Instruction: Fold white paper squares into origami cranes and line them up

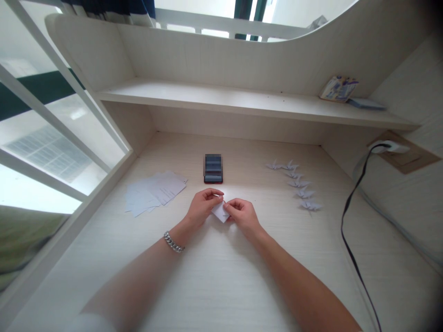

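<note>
Between my hands is a small folded piece of white paper, one corner pointing toward me. My left hand pinches its left side with thumb and fingers. On the other side, my right hand grips the paper's right edge, thumb on top. The fingers partly cover the paper, so its full fold shape is hidden. To the right, several folded paper cranes stand in a curved row. Loose white paper sheets lie spread in a pile to the left.
A phone rests just beyond my hands. On the shelf stand a small printed box and a flat bluish item. A black cable runs from the wall socket down the right side. White rails border the left.
</note>
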`<state>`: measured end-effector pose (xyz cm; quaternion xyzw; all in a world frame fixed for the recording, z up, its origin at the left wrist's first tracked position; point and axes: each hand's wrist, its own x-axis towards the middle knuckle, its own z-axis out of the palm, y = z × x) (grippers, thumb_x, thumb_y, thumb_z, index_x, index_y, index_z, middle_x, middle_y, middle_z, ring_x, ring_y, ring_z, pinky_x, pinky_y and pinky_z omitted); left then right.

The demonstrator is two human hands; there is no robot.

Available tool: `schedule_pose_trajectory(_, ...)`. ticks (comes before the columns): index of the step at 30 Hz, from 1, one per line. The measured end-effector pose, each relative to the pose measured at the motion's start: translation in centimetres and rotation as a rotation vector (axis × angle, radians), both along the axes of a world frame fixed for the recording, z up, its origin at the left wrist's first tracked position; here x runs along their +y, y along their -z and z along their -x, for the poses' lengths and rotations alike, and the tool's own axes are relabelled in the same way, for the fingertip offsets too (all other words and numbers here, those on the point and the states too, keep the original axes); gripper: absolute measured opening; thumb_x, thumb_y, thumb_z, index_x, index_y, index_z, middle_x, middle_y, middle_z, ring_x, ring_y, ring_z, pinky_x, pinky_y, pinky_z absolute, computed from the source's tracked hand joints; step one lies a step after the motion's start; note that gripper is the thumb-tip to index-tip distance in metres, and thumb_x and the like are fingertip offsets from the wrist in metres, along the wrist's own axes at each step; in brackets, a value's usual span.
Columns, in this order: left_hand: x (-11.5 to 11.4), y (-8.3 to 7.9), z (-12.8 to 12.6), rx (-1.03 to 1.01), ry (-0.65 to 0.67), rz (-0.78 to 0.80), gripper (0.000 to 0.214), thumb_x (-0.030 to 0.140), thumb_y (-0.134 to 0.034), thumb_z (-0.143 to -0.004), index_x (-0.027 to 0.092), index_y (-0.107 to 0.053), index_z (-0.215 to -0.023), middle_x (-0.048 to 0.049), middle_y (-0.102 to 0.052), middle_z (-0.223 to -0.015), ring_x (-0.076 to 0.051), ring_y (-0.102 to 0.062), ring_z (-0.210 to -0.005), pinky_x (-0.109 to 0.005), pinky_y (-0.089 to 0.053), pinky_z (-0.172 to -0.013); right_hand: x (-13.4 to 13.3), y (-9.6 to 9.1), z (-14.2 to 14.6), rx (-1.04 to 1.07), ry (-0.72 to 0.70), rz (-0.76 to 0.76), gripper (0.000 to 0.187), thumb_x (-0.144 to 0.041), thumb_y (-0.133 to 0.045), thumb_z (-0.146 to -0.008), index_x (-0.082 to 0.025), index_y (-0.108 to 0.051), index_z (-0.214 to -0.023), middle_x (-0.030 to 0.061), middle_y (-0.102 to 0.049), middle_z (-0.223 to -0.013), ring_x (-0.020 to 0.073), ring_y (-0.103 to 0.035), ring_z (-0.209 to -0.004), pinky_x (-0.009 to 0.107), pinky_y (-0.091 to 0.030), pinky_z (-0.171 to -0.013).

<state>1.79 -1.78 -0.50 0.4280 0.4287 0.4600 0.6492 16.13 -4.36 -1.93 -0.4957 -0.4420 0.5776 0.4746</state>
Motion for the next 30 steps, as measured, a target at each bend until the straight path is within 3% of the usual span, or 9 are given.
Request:
schedule_pose_trajectory(5, 0.01, 0.04, 0.26, 0.011, 0.033, -0.033, 0.036, 0.026, -0.074, -0.061, 0.012, -0.062, -0.092, -0.0062, -0.068, -0.073, -0.014, -0.061, -0.062, -0.025, -0.047, -0.058, 0.0, -0.05, -0.05, -0.002, -0.003, -0.01, 0.026, -0.041, -0.068, -0.067, -0.015, -0.064, -0.069, 0.0019, -0.062, -0.06, 0.014, -0.058, -0.051, 0.025, -0.048, -0.048)
schedule_pose_trajectory(12, -0.18, -0.27, 0.19, -0.002, -0.012, -0.054, 0.036, 0.024, -0.075, -0.06, 0.012, -0.06, -0.091, -0.0059, -0.068, -0.069, -0.014, -0.06, -0.058, -0.025, -0.048, -0.057, 0.09, -0.74, -0.28, -0.044, -0.112, 0.046, 0.031, -0.045, -0.068, -0.066, -0.014, -0.063, -0.068, 0.0022, -0.062, -0.057, 0.0141, -0.058, -0.05, 0.025, -0.047, -0.049)
schedule_pose_trajectory(19, -0.24, -0.09, -0.04, 0.002, -0.035, -0.042, 0.035, 0.022, -0.075, -0.06, 0.012, -0.059, -0.09, -0.0051, -0.067, -0.068, -0.014, -0.061, -0.059, -0.026, -0.048, -0.057, -0.17, -0.19, -0.02, -0.141, -0.051, -0.043, 0.031, -0.045, -0.065, -0.07, -0.016, -0.056, -0.065, -0.0005, -0.057, -0.049, 0.0116, -0.052, -0.043, 0.022, -0.039, -0.043)
schedule_pose_trajectory(30, -0.02, -0.12, 0.05, -0.001, -0.089, -0.054, 0.038, 0.023, -0.076, -0.057, 0.013, -0.057, -0.089, -0.0039, -0.066, -0.066, -0.013, -0.059, -0.057, -0.024, -0.046, -0.055, 0.07, -0.46, -0.21, -0.176, -0.123, 0.012, 0.033, -0.047, -0.064, -0.071, -0.016, -0.055, -0.064, 0.0009, -0.058, -0.05, 0.0116, -0.053, -0.044, 0.022, -0.041, -0.044)
